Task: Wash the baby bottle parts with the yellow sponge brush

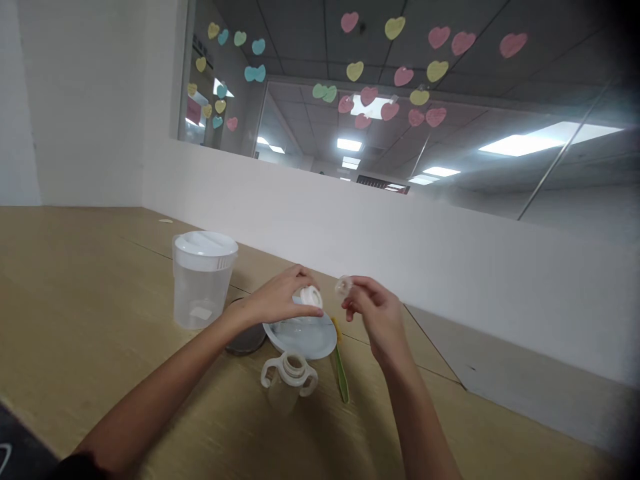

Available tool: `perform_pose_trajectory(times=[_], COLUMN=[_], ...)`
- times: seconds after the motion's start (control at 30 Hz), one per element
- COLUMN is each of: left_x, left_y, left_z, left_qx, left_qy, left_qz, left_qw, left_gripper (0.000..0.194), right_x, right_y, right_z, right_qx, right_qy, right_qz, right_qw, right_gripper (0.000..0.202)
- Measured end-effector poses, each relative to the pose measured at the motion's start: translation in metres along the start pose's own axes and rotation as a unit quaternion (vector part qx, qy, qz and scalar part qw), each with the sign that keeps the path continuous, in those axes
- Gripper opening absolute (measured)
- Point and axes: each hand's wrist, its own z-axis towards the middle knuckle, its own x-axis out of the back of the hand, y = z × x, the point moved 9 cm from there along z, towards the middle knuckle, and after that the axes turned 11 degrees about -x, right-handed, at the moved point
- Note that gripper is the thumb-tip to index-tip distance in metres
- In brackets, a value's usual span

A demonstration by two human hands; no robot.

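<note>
My left hand [283,297] is closed around a white bottle collar [311,297], held above a pale shallow bowl [305,337]. Between the fingertips of my right hand [377,310] is a small clear bottle nipple [343,286], a short way to the right of the collar and apart from it. In front of the bowl, a baby bottle [287,383] with two side handles stands upright with its mouth uncovered. A green-handled brush [342,373] with a yellowish head lies to the right of the bowl.
A lidded translucent pitcher [203,287] stands on the wooden table [90,300] at left. A dark round dish [246,341] is partly hidden behind my left forearm. A white wall [300,213] with a window bearing heart-shaped notes rises behind the table.
</note>
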Motion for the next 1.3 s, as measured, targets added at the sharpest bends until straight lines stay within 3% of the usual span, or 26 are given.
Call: perform_pose_trajectory(times=[0.1, 0.2, 0.23, 0.47, 0.63, 0.73, 0.8, 0.87, 0.93, 1.0, 1.03, 1.1, 1.2, 1.27, 1.3], left_x=[-0.036, -0.07, -0.078, -0.101, -0.111, -0.106, -0.09, -0.058, -0.002, 0.059, 0.088, 0.132, 0.163, 0.163, 0.161], left_y=[-0.042, -0.071, -0.078, -0.093, -0.094, -0.09, -0.084, -0.074, -0.061, -0.053, -0.054, -0.069, -0.108, -0.136, -0.142], left_z=[-0.004, -0.014, -0.017, -0.033, -0.04, -0.037, -0.032, -0.026, -0.019, -0.027, -0.036, -0.063, -0.107, -0.13, -0.133], left_qx=[0.051, 0.084, 0.097, 0.142, 0.149, 0.153, 0.154, 0.15, 0.144, 0.153, 0.172, 0.234, 0.322, 0.38, 0.368], left_qy=[-0.085, -0.183, -0.207, -0.287, -0.319, -0.324, -0.319, -0.287, -0.167, -0.05, 0.0, 0.042, 0.048, 0.027, 0.038], left_qz=[0.117, 0.144, 0.154, 0.163, 0.167, 0.171, 0.175, 0.182, 0.182, 0.21, 0.234, 0.283, 0.297, 0.241, 0.21], left_qw=[0.988, 0.969, 0.961, 0.933, 0.921, 0.918, 0.919, 0.928, 0.958, 0.964, 0.957, 0.929, 0.898, 0.893, 0.905], left_gripper=[0.042, 0.048, 0.048, 0.043, 0.041, 0.044, 0.047, 0.049, 0.054, 0.058, 0.059, 0.063, 0.066, 0.073, 0.075], right_x=[-0.019, -0.032, -0.035, -0.055, -0.062, -0.063, -0.063, -0.063, -0.063, -0.067, -0.072, -0.08, -0.089, -0.093, -0.095], right_y=[0.037, 0.081, 0.092, 0.14, 0.155, 0.156, 0.147, 0.13, 0.107, 0.086, 0.079, 0.072, 0.071, 0.077, 0.08], right_z=[0.015, 0.024, 0.026, 0.024, 0.02, 0.021, 0.021, 0.018, 0.011, -0.003, -0.013, -0.034, -0.052, -0.055, -0.055], right_qx=[-0.014, -0.031, -0.038, -0.072, -0.071, -0.066, -0.055, -0.036, -0.017, -0.006, -0.006, -0.015, -0.008, -0.005, -0.005], right_qy=[-0.066, -0.093, -0.095, -0.172, -0.204, -0.202, -0.192, -0.177, -0.173, -0.207, -0.251, -0.323, -0.369, -0.379, -0.381], right_qz=[-0.222, -0.475, -0.508, -0.559, -0.576, -0.583, -0.583, -0.578, -0.566, -0.543, -0.517, -0.495, -0.507, -0.52, -0.525], right_qw=[0.973, 0.874, 0.855, 0.808, 0.788, 0.784, 0.787, 0.795, 0.806, 0.814, 0.818, 0.807, 0.779, 0.765, 0.761], right_gripper=[0.024, 0.016, 0.013, 0.012, 0.01, 0.016, 0.023, 0.028, 0.03, 0.034, 0.036, 0.044, 0.052, 0.05, 0.049])
